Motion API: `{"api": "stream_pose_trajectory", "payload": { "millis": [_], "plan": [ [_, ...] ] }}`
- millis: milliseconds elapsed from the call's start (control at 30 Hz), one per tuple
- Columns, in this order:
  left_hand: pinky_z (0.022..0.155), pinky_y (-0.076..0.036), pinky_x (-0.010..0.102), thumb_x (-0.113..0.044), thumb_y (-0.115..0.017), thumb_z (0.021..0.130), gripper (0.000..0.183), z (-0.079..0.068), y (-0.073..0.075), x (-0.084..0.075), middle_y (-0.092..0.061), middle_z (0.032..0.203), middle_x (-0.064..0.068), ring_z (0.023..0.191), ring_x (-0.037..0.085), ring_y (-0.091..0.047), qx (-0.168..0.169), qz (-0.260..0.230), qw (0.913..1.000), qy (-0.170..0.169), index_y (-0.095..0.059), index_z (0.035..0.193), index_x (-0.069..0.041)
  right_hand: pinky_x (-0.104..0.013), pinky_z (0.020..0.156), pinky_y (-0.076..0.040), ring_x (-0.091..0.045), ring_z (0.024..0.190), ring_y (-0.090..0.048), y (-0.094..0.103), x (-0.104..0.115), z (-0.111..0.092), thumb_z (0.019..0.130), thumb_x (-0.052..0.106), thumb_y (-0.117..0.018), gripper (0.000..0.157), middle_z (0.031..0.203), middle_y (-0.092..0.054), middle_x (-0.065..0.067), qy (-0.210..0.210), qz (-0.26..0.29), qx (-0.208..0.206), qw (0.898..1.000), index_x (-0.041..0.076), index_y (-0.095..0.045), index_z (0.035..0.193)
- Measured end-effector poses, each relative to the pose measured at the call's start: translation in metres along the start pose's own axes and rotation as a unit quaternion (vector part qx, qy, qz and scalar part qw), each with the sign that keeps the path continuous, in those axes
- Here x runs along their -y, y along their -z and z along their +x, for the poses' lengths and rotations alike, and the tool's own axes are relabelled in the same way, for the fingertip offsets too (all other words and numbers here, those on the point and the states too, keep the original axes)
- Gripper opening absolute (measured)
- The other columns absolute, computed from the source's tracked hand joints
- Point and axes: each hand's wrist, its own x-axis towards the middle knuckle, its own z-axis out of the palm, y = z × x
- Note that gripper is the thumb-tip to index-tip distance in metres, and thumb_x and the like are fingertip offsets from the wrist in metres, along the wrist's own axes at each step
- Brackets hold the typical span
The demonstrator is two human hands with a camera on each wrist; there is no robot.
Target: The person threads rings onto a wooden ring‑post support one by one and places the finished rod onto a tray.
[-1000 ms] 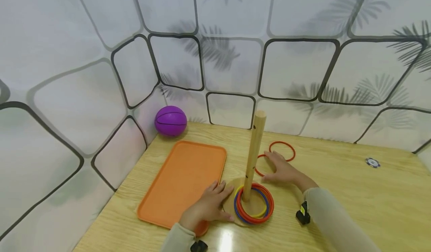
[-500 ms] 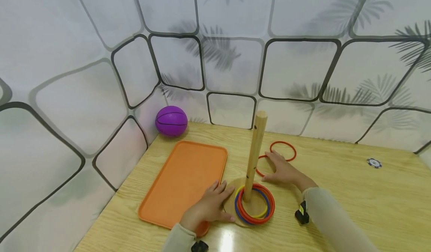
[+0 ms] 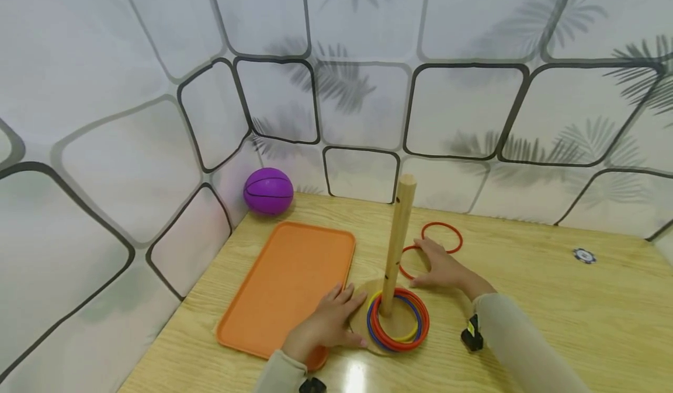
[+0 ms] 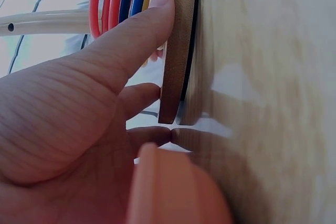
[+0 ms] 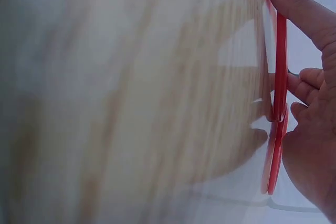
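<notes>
A wooden ring-toss stand has an upright post [image 3: 401, 235] on a round base [image 3: 360, 324]. Several red, blue and yellow rings [image 3: 425, 323] lie stacked around the post's foot. Spread over the left side of the base is my left hand [image 3: 331, 323]; its thumb [image 4: 139, 32] touches the base's edge in the left wrist view. To the right of the post, my right hand [image 3: 444, 269] lies with fingers and thumb relaxed across a red ring [image 3: 403, 270], partly hiding it. A second red ring [image 3: 461, 236] lies just beyond that hand, flat on the table.
An orange tray [image 3: 294, 264] lies left of the stand, its near right corner by the left wrist. At the back left corner sits a purple ball [image 3: 268, 191]. A poker chip [image 3: 584, 256] lies far right. Patterned curtain walls [image 3: 363, 171] border the wooden table [image 3: 526, 299].
</notes>
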Motion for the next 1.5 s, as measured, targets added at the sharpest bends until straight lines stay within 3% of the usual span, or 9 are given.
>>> {"api": "stream_pose_trajectory", "payload": {
  "millis": [267,500,733,967,1133,1300,1500],
  "plan": [
    [0.111,-0.018,0.055,-0.044,-0.078,0.074,0.090,0.000,0.000,-0.001,-0.028,0.151,0.021,0.139,0.044,-0.019,-0.002,0.002,1.0000,0.000,-0.037,0.146,-0.011,-0.064,0.107,-0.012,-0.053,0.134,-0.016,-0.003,-0.003,0.000,0.067,0.041,-0.084,0.105,0.144,-0.027,-0.036,0.003,0.000,-0.005,1.000,-0.013,-0.030,0.140],
    [0.111,-0.019,0.055,-0.044,-0.078,0.073,0.089,0.002,-0.001,-0.001,-0.028,0.151,0.021,0.138,0.044,-0.019,-0.001,0.004,1.0000,-0.004,-0.038,0.146,-0.011,-0.065,0.105,-0.017,-0.053,0.135,-0.013,0.002,-0.001,-0.005,0.068,0.042,-0.083,0.105,0.146,-0.022,-0.036,-0.010,-0.008,-0.007,1.000,-0.012,-0.029,0.140],
    [0.111,-0.018,0.056,-0.043,-0.079,0.073,0.089,0.002,0.000,0.001,-0.028,0.151,0.022,0.139,0.044,-0.019,-0.001,0.003,1.0000,-0.005,-0.038,0.146,-0.011,-0.065,0.105,-0.020,-0.050,0.136,-0.014,0.017,0.003,-0.008,0.071,0.036,-0.082,0.097,0.145,-0.024,-0.034,-0.014,0.000,-0.015,1.000,-0.011,-0.032,0.139],
    [0.110,-0.019,0.057,-0.043,-0.078,0.073,0.090,0.002,-0.001,0.001,-0.028,0.151,0.022,0.138,0.044,-0.019,-0.002,0.004,1.0000,-0.006,-0.038,0.146,-0.010,-0.064,0.100,-0.029,-0.048,0.131,-0.027,0.034,0.018,-0.018,0.072,0.031,-0.083,0.096,0.143,-0.028,-0.030,-0.013,0.028,-0.013,0.999,-0.007,-0.029,0.141],
    [0.111,-0.018,0.056,-0.044,-0.078,0.073,0.090,0.002,-0.002,0.002,-0.028,0.150,0.022,0.138,0.045,-0.019,-0.005,0.004,1.0000,-0.007,-0.038,0.146,-0.010,-0.065,0.098,-0.030,-0.047,0.132,-0.027,0.046,0.029,-0.026,0.073,0.031,-0.082,0.096,0.147,-0.023,-0.026,-0.011,0.032,-0.002,0.999,-0.002,-0.026,0.144],
    [0.111,-0.017,0.055,-0.043,-0.078,0.073,0.089,0.002,-0.002,0.002,-0.028,0.150,0.023,0.138,0.045,-0.018,-0.005,0.000,0.9999,-0.009,-0.038,0.146,-0.010,-0.066,0.096,-0.031,-0.045,0.133,-0.023,0.060,0.041,-0.034,0.073,0.033,-0.082,0.095,0.147,-0.023,-0.025,0.014,0.019,-0.001,1.000,0.000,-0.028,0.144],
    [0.111,-0.018,0.056,-0.043,-0.078,0.074,0.089,0.002,-0.002,0.001,-0.029,0.150,0.023,0.138,0.045,-0.019,-0.008,0.001,0.9999,-0.014,-0.038,0.145,-0.009,-0.061,0.094,-0.036,-0.040,0.129,-0.029,0.080,0.061,-0.044,0.073,0.039,-0.081,0.096,0.143,-0.029,-0.022,0.039,0.003,0.002,0.999,0.000,-0.029,0.144]
  ]
}}
